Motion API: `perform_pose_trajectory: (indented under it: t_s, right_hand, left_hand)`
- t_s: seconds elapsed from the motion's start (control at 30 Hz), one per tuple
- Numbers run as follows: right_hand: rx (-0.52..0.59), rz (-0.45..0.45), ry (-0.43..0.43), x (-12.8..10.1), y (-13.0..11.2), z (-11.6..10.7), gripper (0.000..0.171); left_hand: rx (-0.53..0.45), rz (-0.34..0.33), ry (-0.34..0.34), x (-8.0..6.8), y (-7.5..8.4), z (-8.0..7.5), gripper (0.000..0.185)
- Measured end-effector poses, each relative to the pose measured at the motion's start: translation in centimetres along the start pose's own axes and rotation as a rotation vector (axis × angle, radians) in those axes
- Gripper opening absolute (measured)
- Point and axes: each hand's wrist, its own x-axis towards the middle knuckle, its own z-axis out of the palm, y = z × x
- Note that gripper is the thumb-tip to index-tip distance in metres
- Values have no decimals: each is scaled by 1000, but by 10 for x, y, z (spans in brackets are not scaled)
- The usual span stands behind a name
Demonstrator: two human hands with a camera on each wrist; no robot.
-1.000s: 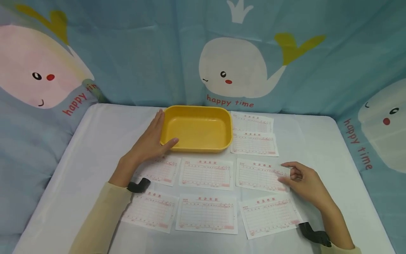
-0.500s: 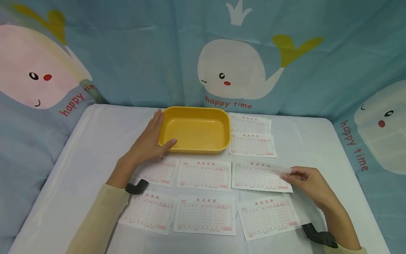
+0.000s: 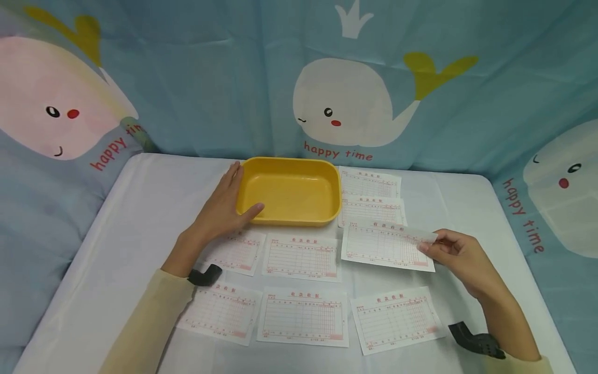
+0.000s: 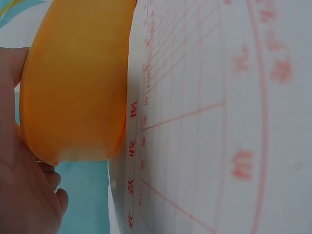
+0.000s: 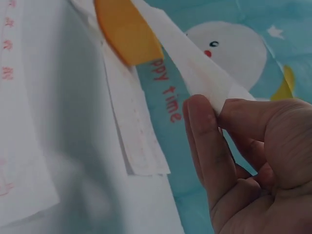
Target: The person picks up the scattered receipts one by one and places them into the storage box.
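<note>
Slip [image 3: 385, 245]: we see it lifted off the table [image 3: 140, 208], pinched at its right edge by the right hand [image 3: 460, 257], near the tray [image 3: 289, 191]. Left hand [image 3: 219, 210]: fingers straight and together, flat against the tray's left wall. Other slips [image 3: 303, 316]: flat around.

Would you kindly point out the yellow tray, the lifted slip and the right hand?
yellow tray [image 3: 289, 189]: head view, bare inner floor.
lifted slip [image 3: 385, 248]: head view, middle of the printed grid.
right hand [image 3: 460, 259]: head view, back of hand.
</note>
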Motion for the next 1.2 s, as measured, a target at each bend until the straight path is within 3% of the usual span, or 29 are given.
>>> perform_pose_trajectory:
  t_s: [0.2,0.33,0.43,0.6,0.8,0.97,1.2]
  right_hand:
    - [104,-77,38,10,-13,5,12]
    - [243,-104,77,23,-23,9,10]
    - [289,-104,111,34,-32,13,10]
    - [218,-80,143,50,-49,22,19]
    - [157,-104,113,72,-69,37,35]
    - [155,-152,77,88,-84,51,32]
    - [49,-166,57,107,-102,74,25]
  left_hand:
    - [-29,11,23,2,1,3,110]
    - [-22,12,19,4,1,3,108]
    - [-24,18,25,6,1,2,107]
    - [-27,9,13,5,1,4,108]
    - [-24,-9,5,2,0,3,108]
    - [-34,-12,0,1,2,1,108]
    - [-42,-15,4,2,1,4,108]
